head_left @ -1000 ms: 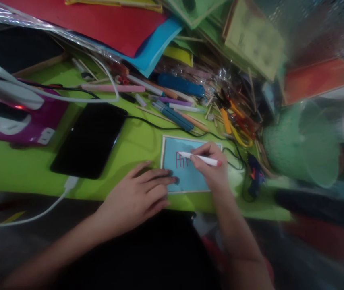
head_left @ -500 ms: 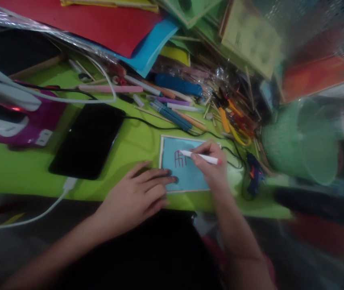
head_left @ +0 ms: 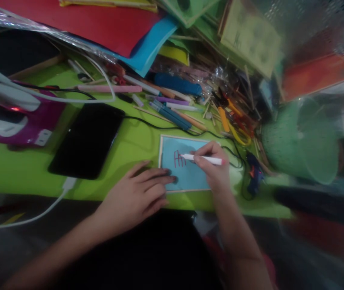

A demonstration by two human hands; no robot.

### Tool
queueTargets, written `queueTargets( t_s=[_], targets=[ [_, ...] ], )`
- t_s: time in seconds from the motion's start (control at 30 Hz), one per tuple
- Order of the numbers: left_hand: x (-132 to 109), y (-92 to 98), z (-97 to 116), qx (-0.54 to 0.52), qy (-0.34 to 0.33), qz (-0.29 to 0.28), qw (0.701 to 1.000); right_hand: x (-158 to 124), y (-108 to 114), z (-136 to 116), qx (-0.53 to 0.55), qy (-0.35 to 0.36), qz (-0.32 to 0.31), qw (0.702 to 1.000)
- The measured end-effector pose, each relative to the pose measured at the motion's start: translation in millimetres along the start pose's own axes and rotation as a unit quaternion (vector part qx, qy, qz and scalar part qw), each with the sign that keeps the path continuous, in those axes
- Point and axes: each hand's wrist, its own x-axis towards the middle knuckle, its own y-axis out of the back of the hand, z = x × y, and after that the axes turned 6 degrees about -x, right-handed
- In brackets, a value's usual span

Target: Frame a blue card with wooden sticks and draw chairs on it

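Head view: at the near edge of the green table [head_left: 11, 169], the left hand [head_left: 140, 191] lies palm down, fingers loosely spread, gripping nothing; its fingertips rest on the left part of a blue card [head_left: 190, 180]. The card lies flat beside that near edge. The right hand [head_left: 216, 165], over the card's right edge, holds a white marker [head_left: 204, 158] in a narrow pinch. The marker's long axis runs roughly along the card's long edges, tip leftward, at the red strokes [head_left: 176, 160]. The strokes lie left of the right-hand grip and just beyond the left fingertips; tip contact cannot be confirmed. Right of the card lies a glue gun [head_left: 254, 177]; left, a black-screened device [head_left: 87, 141]. Farther back: pens [head_left: 172, 115], scissors [head_left: 241, 136], a green bin [head_left: 293, 141] and a red sheet [head_left: 105, 28].
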Motion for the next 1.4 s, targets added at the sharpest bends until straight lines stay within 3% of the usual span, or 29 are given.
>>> queueTargets(
  t_s=[1.4],
  targets=[
    [-0.3,-0.7,0.3,0.000,0.003,-0.001,1.000,-4.9,-2.9,-6.1,-0.025,-0.010,-0.028,0.999]
  ],
)
